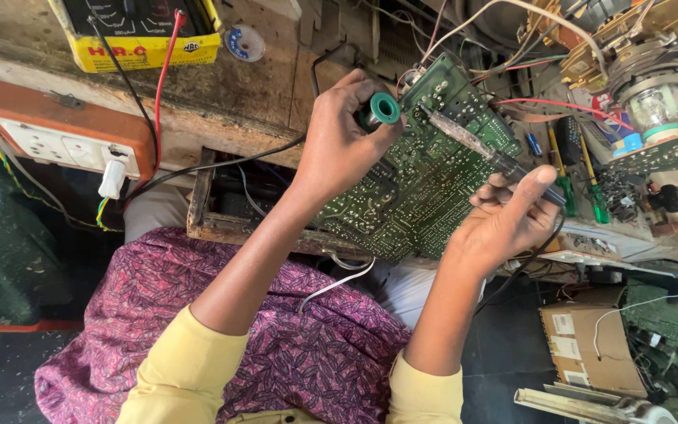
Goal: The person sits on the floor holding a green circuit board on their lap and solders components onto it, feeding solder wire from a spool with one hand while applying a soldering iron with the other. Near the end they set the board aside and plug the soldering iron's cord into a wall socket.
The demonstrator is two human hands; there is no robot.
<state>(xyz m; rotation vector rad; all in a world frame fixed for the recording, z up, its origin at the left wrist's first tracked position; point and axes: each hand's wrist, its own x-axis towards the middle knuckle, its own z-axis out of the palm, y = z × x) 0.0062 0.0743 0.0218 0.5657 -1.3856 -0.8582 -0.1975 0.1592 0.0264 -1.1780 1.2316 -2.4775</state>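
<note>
From the head camera, looking down, a green circuit board [425, 169] lies tilted across the edge of a wooden workbench [229, 102], over an open wooden drawer frame [202, 212]. Its long axis runs on a diagonal, from the lower left near the person's lap up to the right toward a tangle of wires. The solder side faces up: dark green, covered in pale traces and rows of small silvery joints.

The left hand [339, 145] is clenched around a small green spool [383, 109], pinched between thumb and fingers at the board's upper left edge. The spool's open end faces the camera, showing a round dark hole.

The right hand [512, 216] grips a soldering iron [476, 145] by its dark handle. The iron's long axis slants from the hand at lower right up to the left, with its grey, crusted tip pointing toward the spool and resting over the board's upper part. A black cord hangs from below the hand.

Just right of the iron lie green-handled screwdrivers [590, 196]. On the bench at the left sit an orange-backed socket board [64, 129] and a yellow meter [139, 31] with red and black leads. A purple patterned cloth [300, 345] covers the lap
</note>
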